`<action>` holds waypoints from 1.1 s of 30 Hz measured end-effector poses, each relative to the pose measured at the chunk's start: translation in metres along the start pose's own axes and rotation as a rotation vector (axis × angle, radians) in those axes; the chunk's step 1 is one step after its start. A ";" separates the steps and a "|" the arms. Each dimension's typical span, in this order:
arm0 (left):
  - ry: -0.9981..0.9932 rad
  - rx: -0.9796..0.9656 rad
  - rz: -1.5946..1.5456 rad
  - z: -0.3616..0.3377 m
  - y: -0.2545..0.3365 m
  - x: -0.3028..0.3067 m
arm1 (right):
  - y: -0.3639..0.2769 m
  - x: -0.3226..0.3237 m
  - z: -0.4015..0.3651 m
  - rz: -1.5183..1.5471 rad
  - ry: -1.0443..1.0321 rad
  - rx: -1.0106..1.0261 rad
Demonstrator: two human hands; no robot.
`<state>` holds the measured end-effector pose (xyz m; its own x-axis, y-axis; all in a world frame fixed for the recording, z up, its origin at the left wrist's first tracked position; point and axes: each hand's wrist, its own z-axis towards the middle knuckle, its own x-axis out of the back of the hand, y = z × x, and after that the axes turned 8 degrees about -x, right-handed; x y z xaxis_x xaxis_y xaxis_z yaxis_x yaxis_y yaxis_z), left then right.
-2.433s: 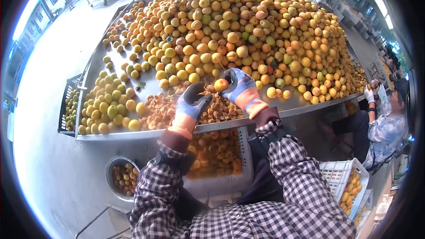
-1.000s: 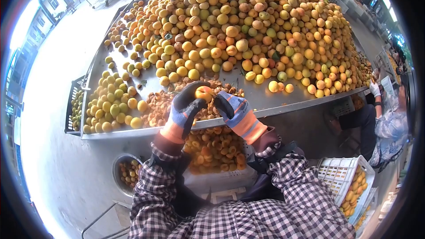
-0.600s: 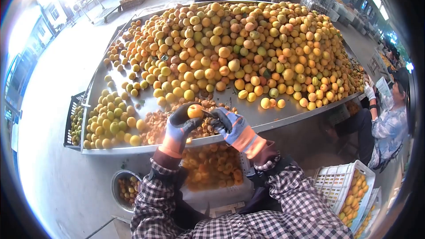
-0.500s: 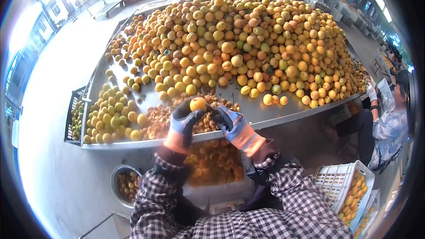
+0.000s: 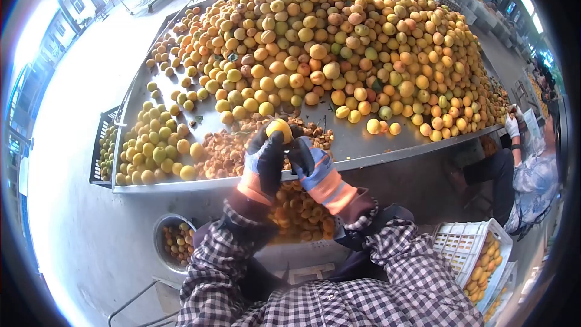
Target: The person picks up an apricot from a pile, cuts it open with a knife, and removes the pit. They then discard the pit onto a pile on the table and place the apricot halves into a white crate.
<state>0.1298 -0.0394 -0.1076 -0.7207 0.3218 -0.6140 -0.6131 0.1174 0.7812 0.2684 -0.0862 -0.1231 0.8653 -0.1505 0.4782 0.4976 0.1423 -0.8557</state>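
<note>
Gloved in blue, orange and black, my left hand (image 5: pixel 264 160) holds a round yellow-orange fruit (image 5: pixel 279 130) at its fingertips. Close beside it, my right hand (image 5: pixel 310 163) has its fingers bent together near the fruit; whatever they pinch is too small to make out. Both hands are over the front edge of a metal table (image 5: pixel 387 156). Behind them lies a heap of brownish fruit pieces (image 5: pixel 223 154). A large pile of yellow and orange fruit (image 5: pixel 339 54) covers the back of the table.
Greener fruit (image 5: pixel 151 145) lies at the table's left, beside a black crate (image 5: pixel 97 156). Below are a metal bowl of fruit (image 5: pixel 177 243) and a container of orange pieces (image 5: pixel 302 215). White crates (image 5: pixel 460 242) stand at lower right, near a seated person (image 5: pixel 532 169).
Both hands and the fruit have come slightly nearer each other, with the left hand turned more upright around the fruit. The whole view has shifted a little.
</note>
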 end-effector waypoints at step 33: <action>0.292 0.251 0.010 0.009 -0.022 0.004 | 0.013 -0.011 0.000 -0.218 -0.019 -0.037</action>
<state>0.1433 -0.0327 -0.1258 -0.8102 0.0472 -0.5843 -0.5335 0.3537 0.7683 0.2652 -0.0823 -0.1393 0.7384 -0.1551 0.6563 0.6710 0.0724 -0.7379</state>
